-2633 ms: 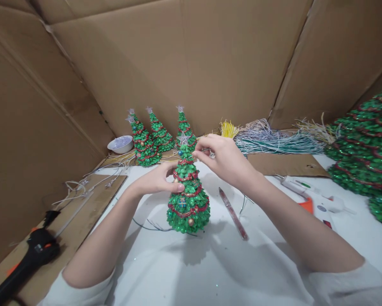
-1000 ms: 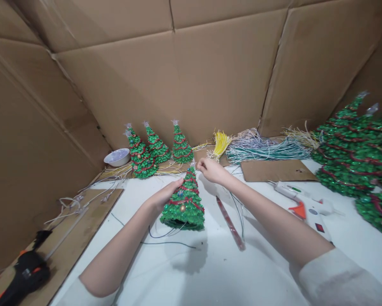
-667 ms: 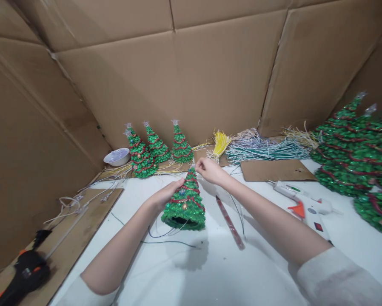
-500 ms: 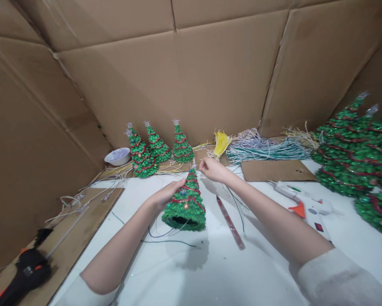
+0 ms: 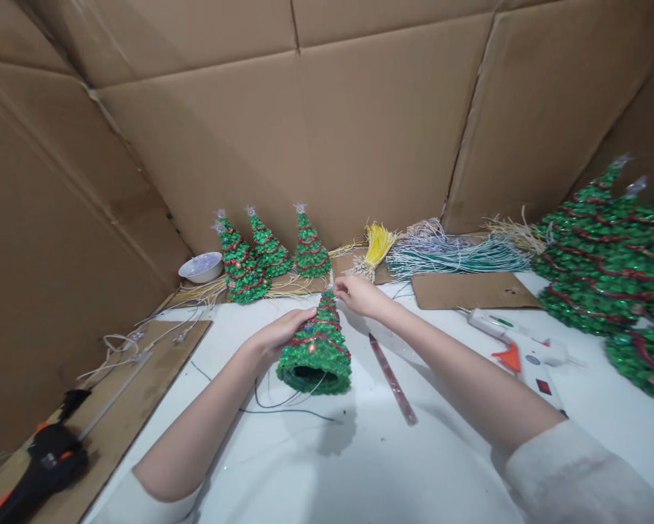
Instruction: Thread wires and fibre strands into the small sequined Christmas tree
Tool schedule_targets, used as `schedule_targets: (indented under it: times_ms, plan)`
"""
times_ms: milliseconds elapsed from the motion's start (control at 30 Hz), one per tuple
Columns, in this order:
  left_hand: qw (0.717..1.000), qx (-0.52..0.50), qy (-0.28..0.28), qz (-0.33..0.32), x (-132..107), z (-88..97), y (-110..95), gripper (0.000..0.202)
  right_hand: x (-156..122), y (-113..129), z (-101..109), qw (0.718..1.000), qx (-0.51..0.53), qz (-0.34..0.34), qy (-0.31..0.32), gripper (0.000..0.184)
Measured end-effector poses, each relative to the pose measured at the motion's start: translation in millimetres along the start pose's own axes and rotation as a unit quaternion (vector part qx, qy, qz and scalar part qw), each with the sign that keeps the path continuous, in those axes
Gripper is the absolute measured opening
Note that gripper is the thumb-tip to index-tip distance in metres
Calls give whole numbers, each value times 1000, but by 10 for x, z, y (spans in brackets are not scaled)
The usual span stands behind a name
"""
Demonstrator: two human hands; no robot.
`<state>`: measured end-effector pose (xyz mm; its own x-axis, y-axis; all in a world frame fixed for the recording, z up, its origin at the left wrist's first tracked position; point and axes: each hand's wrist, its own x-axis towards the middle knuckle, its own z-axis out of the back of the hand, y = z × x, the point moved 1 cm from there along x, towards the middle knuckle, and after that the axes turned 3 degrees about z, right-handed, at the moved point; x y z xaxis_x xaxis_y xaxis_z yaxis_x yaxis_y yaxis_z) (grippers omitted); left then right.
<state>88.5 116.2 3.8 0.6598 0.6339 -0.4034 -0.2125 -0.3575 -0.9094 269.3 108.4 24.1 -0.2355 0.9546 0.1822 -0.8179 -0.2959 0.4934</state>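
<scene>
Item in hand: one green decorative tree (image 5: 327, 349) with red garland, held above the middle of the table (image 5: 430, 473), tilted so that its hollow base faces the viewer. Thin wires (image 5: 312, 412) lie at and below the base opening.

Left hand (image 5: 277, 333): closed around the tree's left side, thumb on the upper part.

Right hand (image 5: 360, 296): fingertips pressed together just beside the tree's tip (whatever may be between them is too small to tell).

Near the right forearm: one reddish, dark-tipped, pen-like tool (image 5: 392, 381), lying on the table; farther right, one white glue gun (image 5: 532, 349) with orange trigger.

Rear row: small green trees (image 5: 312, 249), upright; a white bowl (image 5: 202, 279) to their left; a yellow wire bundle (image 5: 379, 244) and green-and-white wires (image 5: 463, 258) to their right.

Left edge: a black tool (image 5: 57, 458) on a cardboard sheet (image 5: 120, 418).

Right edge: larger-looking green trees (image 5: 600, 255).
</scene>
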Motion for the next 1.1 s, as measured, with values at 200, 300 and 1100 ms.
schedule_targets:
  times_ms: [200, 300, 1100]
  plan:
    - [999, 1, -10, -37, 42, 9, 34, 37, -10, -51, 70, 998, -20, -54, 6, 15]
    - [999, 5, -17, -36, 59, 28, 50, 36, -9, -90, 85, 996, -34, -78, 10, 23]
    - [985, 152, -26, -74, 82, 51, 24, 33, 18, -125, -36, 994, -95, -54, 14, 21]
